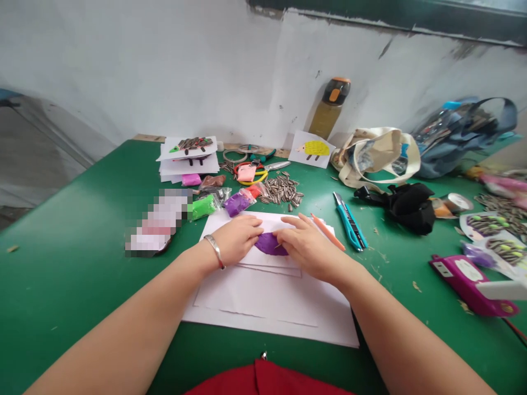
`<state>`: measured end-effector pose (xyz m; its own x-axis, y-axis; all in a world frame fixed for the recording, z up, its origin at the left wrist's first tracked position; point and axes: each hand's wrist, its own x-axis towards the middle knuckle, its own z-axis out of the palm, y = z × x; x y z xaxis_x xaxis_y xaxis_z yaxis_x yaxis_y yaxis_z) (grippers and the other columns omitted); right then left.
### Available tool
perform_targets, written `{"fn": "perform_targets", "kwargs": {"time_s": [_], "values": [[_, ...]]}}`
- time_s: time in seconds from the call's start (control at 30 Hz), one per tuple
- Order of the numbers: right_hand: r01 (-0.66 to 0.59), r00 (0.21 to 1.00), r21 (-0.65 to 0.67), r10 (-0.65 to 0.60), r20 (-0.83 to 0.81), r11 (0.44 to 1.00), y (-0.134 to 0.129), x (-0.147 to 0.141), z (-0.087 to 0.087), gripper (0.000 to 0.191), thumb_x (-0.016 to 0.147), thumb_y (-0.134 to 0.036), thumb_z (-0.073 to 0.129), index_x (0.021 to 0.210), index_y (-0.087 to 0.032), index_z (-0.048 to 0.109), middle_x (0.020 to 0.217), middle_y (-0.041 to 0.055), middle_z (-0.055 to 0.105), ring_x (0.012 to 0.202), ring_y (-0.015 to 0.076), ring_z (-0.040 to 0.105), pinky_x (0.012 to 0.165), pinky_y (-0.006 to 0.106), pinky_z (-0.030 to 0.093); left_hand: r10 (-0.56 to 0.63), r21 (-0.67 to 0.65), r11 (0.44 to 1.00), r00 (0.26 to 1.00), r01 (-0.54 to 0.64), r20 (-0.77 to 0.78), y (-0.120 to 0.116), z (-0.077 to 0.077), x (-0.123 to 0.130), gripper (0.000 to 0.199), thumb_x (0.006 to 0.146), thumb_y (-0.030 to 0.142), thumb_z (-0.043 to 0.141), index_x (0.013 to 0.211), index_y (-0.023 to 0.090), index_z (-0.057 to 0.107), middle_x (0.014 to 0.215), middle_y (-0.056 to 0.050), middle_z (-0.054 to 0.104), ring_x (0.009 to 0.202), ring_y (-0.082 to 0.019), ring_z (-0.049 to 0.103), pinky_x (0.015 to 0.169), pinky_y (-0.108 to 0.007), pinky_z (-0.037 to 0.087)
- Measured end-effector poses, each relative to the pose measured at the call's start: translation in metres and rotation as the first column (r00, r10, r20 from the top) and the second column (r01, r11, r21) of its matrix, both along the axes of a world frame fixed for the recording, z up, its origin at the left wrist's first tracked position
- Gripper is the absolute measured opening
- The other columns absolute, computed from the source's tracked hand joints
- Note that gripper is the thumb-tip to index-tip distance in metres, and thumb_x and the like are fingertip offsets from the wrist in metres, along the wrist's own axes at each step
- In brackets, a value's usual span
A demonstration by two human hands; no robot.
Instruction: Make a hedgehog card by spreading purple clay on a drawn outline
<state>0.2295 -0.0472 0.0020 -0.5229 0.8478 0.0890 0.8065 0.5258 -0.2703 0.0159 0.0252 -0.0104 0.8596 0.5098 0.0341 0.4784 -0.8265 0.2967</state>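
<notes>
A flattened patch of purple modelling clay [270, 244] lies on a small white sheet on top of stacked white paper [263, 296]. My left hand [236, 238], with a bracelet at the wrist, rests on the sheet, its fingers lying flat against the clay's left edge. At the clay's right side, my right hand [307, 244] pinches with thumb and index finger what looks like a thin stick [279, 246]; most of it is hidden by the fingers. Beside the right hand lies an orange pen-like tool [328, 231].
Beyond the paper lie clay packets in purple [237, 203] and green [203, 207], sunflower seeds [282, 189] and scissors [276, 165]. A blue utility knife [349, 222] and magenta glue gun [473, 282] are on the right. A bottle [329, 109] stands by the wall.
</notes>
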Motion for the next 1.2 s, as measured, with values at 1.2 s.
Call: {"fn": "perform_targets", "kwargs": {"time_s": [1.2], "values": [[0.055, 0.992, -0.206, -0.076, -0.096, 0.977, -0.003, 0.026, 0.020, 0.023, 0.092, -0.014, 0.040, 0.088, -0.023, 0.061, 0.097, 0.0026, 0.063, 0.104, 0.0199, 0.056, 0.107, 0.047, 0.031, 0.018, 0.024, 1.000, 1.000, -0.018, 0.010, -0.001, 0.000, 0.000, 0.026, 0.091, 0.012, 0.044, 0.095, 0.015, 0.069, 0.104, -0.010, 0.065, 0.101, -0.023, 0.058, 0.092, -0.035, 0.045]]}}
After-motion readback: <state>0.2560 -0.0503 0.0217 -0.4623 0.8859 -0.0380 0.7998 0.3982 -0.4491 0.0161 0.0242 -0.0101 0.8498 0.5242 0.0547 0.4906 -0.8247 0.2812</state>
